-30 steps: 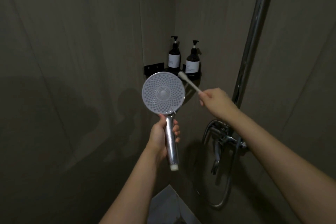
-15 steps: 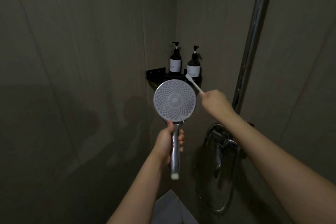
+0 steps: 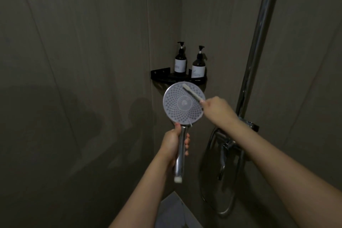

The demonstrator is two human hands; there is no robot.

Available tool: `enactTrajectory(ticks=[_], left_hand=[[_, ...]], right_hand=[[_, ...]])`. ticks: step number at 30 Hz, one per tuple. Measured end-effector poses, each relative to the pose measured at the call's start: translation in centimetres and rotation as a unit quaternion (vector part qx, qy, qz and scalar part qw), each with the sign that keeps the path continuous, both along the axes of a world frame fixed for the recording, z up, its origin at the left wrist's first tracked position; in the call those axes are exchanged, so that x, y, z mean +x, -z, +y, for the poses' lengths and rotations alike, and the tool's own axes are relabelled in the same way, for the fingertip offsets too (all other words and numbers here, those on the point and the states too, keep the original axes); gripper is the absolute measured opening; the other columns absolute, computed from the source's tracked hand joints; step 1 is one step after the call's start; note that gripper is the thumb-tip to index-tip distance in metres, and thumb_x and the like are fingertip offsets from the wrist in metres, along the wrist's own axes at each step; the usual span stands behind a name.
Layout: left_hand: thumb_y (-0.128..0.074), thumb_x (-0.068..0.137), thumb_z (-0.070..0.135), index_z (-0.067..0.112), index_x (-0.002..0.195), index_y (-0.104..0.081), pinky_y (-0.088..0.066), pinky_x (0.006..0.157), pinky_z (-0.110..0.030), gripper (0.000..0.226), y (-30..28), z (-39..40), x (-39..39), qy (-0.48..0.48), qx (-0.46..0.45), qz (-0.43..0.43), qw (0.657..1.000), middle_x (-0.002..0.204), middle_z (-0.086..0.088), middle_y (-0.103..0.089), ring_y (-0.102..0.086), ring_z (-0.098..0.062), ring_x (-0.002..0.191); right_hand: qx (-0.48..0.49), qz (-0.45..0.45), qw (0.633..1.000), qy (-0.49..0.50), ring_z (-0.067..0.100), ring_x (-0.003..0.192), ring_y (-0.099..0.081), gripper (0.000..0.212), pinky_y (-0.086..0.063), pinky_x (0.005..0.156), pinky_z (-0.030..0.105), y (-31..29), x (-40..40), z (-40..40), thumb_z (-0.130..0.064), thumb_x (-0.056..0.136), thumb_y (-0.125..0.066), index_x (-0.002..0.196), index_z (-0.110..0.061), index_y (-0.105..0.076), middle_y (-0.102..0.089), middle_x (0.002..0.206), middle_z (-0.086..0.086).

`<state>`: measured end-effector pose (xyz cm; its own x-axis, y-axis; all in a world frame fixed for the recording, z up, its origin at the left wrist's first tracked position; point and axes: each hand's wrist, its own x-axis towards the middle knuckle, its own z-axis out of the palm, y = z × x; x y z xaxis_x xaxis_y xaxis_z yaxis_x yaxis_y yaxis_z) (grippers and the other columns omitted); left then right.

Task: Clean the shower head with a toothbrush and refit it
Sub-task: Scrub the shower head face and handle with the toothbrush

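In a dim shower stall, a person's left hand (image 3: 173, 141) grips the chrome handle of a detached shower head (image 3: 184, 105), fingers wrapped round it, holding it upright with the round nozzle face turned toward the camera. The right hand (image 3: 217, 110) pinches the end of a white toothbrush (image 3: 192, 94) — its bristle end lies against the upper part of the nozzle face, the handle slanting down to the right. In the far corner, just above the shower head, a black corner shelf (image 3: 161, 75) carries two dark pump bottles (image 3: 180, 61) with pale labels. At right a chrome riser pipe (image 3: 259, 39) runs up the wall, with the mixer tap (image 3: 231, 146) and a looping hose (image 3: 225, 207) below — both partly hidden by the right forearm.
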<state>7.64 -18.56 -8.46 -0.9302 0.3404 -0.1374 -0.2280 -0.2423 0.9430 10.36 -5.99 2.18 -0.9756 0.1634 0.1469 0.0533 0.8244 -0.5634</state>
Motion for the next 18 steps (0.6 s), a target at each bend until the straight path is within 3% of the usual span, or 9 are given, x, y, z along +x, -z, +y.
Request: enactTrajectory(ticks=[3,5,7,10,13,16,18], left_hand=[[-0.025,0.096,0.052,0.009,0.070,-0.050,-0.037,0.037,-0.019,0.057,0.4,0.1,0.1,0.001,0.002,-0.001,1.000,0.048,0.000,-0.046,-0.043,-0.011,0.038],[-0.025,0.097,0.052,0.009,0.070,-0.050,-0.037,0.037,-0.019,0.056,0.5,0.1,0.0,0.001,-0.005,0.000,1.000,0.049,-0.001,-0.046,-0.043,-0.012,0.038],[-0.026,0.097,0.051,0.009,0.070,-0.050,-0.037,0.037,-0.018,0.056,0.4,0.3,0.1,-0.002,-0.011,0.000,1.000,0.049,-0.002,-0.046,-0.043,-0.011,0.037],[-0.025,0.097,0.051,0.009,0.071,-0.051,-0.037,0.037,-0.018,0.056,0.5,0.3,0.1,-0.003,-0.020,-0.010,1.000,0.051,-0.002,-0.046,-0.044,-0.011,0.037],[-0.026,0.097,0.050,0.009,0.071,-0.051,-0.036,0.037,-0.018,0.055,0.5,0.5,0.2,-0.001,-0.035,-0.015,0.999,0.052,-0.002,-0.046,-0.043,-0.011,0.037],[-0.027,0.098,0.050,0.009,0.070,-0.051,-0.036,0.036,-0.017,0.055,0.3,0.9,0.3,-0.007,-0.031,-0.015,0.999,0.049,-0.002,-0.046,-0.043,-0.011,0.036],[-0.028,0.097,0.050,0.010,0.070,-0.052,-0.036,0.037,-0.018,0.054,0.3,1.1,0.3,-0.003,-0.044,-0.008,0.999,0.050,-0.002,-0.047,-0.043,-0.011,0.037]], right_hand=[[0.004,-0.062,0.997,-0.037,0.015,0.060,-0.051,0.033,-0.039,0.053,0.025,0.4,0.3,-0.1,-0.031,0.097,-0.044,0.074,-0.013,-0.060,-0.053,0.067,0.002],[0.004,-0.031,1.000,-0.001,0.013,0.055,-0.049,0.037,-0.037,0.048,0.024,0.4,0.3,0.2,-0.032,0.097,-0.042,0.068,-0.014,-0.057,-0.052,0.063,0.002],[-0.028,-0.024,0.999,-0.001,0.014,0.058,-0.053,0.033,-0.040,0.050,0.025,0.6,0.1,0.6,-0.031,0.097,-0.042,0.078,-0.011,-0.061,-0.056,0.067,0.003],[-0.032,-0.090,0.994,-0.047,0.018,0.073,-0.057,0.030,-0.045,0.060,0.025,1.0,0.2,-0.1,-0.031,0.095,-0.046,0.095,-0.007,-0.065,-0.060,0.080,0.006],[-0.035,-0.018,0.999,-0.002,0.011,0.053,-0.048,0.033,-0.034,0.044,0.020,0.4,0.2,0.1,-0.032,0.098,-0.042,0.086,-0.009,-0.062,-0.051,0.063,0.000],[-0.020,-0.107,0.990,-0.094,0.010,0.054,-0.043,0.034,-0.034,0.050,0.021,0.3,0.7,-1.0,-0.033,0.097,-0.043,0.071,-0.015,-0.057,-0.048,0.062,-0.002],[-0.002,-0.081,0.994,-0.069,0.012,0.056,-0.046,0.036,-0.035,0.051,0.022,0.2,0.1,-0.7,-0.034,0.096,-0.044,0.074,-0.013,-0.061,-0.050,0.062,-0.001]])
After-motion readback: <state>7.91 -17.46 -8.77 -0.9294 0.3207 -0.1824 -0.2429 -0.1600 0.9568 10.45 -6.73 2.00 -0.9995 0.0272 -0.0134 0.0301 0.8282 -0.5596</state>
